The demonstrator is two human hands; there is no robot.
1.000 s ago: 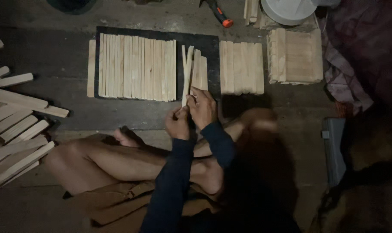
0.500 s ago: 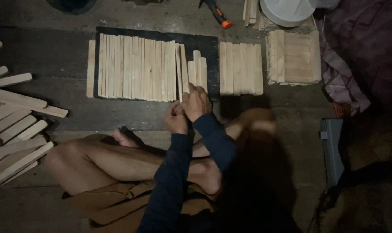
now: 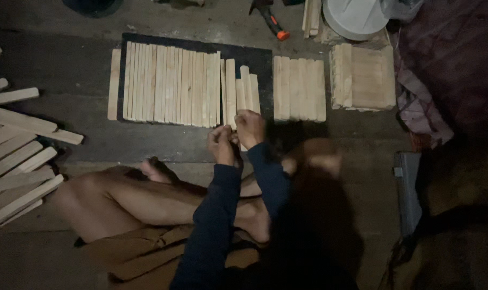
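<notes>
My left hand (image 3: 222, 144) and my right hand (image 3: 250, 128) are close together at the near end of a pale wooden slat (image 3: 230, 86), fingers curled on it. That slat lies flat on a dark mat (image 3: 263, 53), at the right edge of a tight row of upright slats (image 3: 169, 86). Just to its right lie two shorter slats (image 3: 248, 88), their near ends hidden by my right hand. Both arms are in dark blue sleeves.
Another group of slats (image 3: 299, 88) and a stacked block of them (image 3: 365, 78) lie further right. Loose slats (image 3: 18, 156) are piled at the left. An orange-handled tool (image 3: 271, 21) and a white bucket (image 3: 357, 16) sit behind. My crossed legs (image 3: 147, 198) are below; a grey case (image 3: 408, 188) stands right.
The slat I held tilted over the mat has been laid straight against the row. Both hands have stayed at its near end and shifted slightly left.
</notes>
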